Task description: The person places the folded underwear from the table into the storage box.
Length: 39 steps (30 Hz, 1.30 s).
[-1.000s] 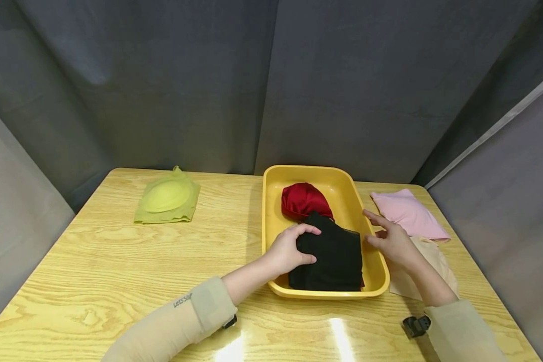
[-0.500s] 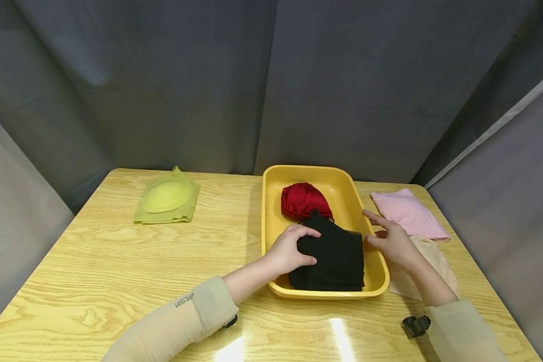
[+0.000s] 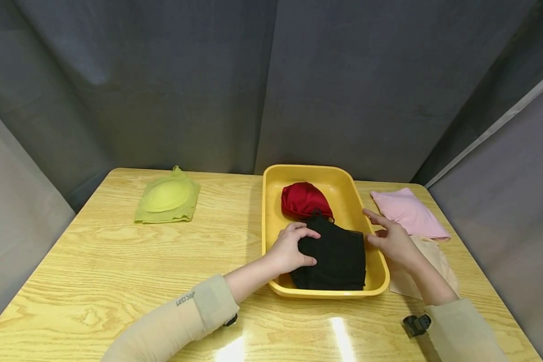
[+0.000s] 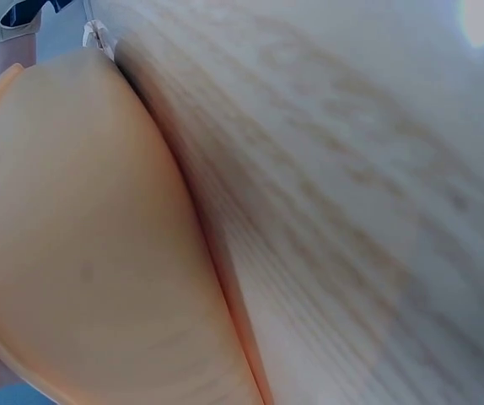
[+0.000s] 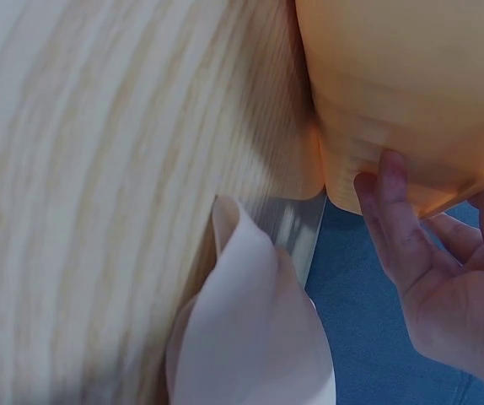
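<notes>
A folded black garment (image 3: 337, 262) with a thin strap loop lies flat in the near half of the yellow plastic basin (image 3: 326, 294). My left hand (image 3: 289, 251) rests along its left side, thumb and index finger spread apart over the cloth; some fingers are hidden. Behind it sits a folded red satin bra (image 3: 303, 198), partly under the black cloth. At the basin's right rim is my right hand (image 3: 395, 245), its fingers (image 5: 394, 198) laid against the outer wall in the right wrist view. The left wrist view is filled mostly by the basin's outside wall.
A yellow-green folded bra (image 3: 167, 196) lies at the table's back left. Right of the basin are a folded pink garment (image 3: 409, 213) and a beige one (image 3: 439, 259) beneath my right forearm. Grey curtains (image 3: 271, 85) stand behind the table.
The black garment has slid slightly to the right inside the basin, covering the bit of red that showed at its lower right corner. Both hands stay nearly in place.
</notes>
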Each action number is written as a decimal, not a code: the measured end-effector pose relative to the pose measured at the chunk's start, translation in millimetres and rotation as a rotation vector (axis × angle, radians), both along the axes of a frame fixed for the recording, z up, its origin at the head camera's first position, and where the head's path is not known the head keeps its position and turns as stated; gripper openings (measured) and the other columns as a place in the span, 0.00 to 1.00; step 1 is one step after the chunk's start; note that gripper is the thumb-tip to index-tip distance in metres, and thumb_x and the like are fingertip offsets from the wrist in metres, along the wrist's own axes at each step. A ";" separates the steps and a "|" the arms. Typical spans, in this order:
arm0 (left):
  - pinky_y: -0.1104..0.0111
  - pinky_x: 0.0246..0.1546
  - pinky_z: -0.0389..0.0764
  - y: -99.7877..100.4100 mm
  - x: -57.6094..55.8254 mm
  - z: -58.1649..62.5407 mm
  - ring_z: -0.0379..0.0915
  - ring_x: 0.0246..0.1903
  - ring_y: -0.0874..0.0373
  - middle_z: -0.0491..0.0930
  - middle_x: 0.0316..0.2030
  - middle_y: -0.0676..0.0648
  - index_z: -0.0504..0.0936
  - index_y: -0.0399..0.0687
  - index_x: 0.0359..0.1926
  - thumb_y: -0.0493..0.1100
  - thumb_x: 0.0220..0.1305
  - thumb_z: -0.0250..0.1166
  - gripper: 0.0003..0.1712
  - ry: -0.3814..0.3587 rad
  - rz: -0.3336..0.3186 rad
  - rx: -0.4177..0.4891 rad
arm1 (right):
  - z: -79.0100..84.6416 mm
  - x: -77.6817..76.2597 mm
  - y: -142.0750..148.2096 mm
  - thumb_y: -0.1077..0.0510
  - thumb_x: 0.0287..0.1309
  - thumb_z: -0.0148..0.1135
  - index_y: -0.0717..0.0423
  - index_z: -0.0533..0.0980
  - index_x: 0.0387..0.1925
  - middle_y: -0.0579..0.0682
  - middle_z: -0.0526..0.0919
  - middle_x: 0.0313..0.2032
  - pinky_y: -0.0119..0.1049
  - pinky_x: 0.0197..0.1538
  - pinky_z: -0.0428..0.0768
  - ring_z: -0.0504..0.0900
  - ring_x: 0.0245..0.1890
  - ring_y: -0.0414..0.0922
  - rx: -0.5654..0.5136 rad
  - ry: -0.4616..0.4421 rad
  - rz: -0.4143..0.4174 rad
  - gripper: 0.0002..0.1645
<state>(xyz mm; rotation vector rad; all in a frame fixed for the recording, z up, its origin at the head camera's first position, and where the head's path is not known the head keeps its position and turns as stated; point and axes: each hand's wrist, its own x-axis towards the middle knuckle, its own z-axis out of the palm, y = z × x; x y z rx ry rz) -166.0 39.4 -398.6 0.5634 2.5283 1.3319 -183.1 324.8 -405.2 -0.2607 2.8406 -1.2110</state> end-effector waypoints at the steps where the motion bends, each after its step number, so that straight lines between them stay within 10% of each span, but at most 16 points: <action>1: 0.56 0.57 0.70 -0.2 -0.2 0.1 0.58 0.62 0.45 0.62 0.65 0.46 0.80 0.55 0.52 0.38 0.47 0.75 0.28 -0.004 -0.001 0.001 | -0.1 -0.2 0.1 0.65 0.58 0.58 0.58 0.59 0.69 0.70 0.68 0.58 0.26 0.36 0.79 0.81 0.39 0.54 -0.003 -0.001 0.002 0.38; 39: 0.58 0.53 0.75 -31.3 4.4 42.5 0.65 0.60 0.48 0.72 0.57 0.47 0.71 0.52 0.61 0.39 0.50 0.73 0.35 -0.037 -0.040 0.106 | -2.1 -0.4 1.0 0.66 0.56 0.59 0.58 0.59 0.69 0.70 0.68 0.57 0.28 0.38 0.80 0.81 0.40 0.56 -0.010 0.000 0.000 0.39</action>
